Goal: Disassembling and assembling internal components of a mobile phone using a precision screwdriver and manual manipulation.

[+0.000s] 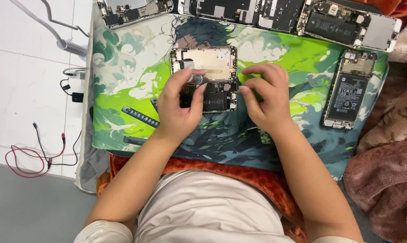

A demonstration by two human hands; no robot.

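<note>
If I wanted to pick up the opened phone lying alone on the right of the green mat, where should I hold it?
Probably best to take the opened black phone with its battery showing by its two long edges, around the middle, coming straight down from above. It lies flat and lengthwise on the green picture mat, with bare mat along both long sides, so fingers have room there. Its open top shows bare parts, so keep your grip off that face.

Opened phone (210, 78) lies flat, back off, on green mat (122, 81).

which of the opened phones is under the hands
The opened phone at the mat's centre, under both hands; the other opened phones lie untouched along the top edge and at the right.
</note>
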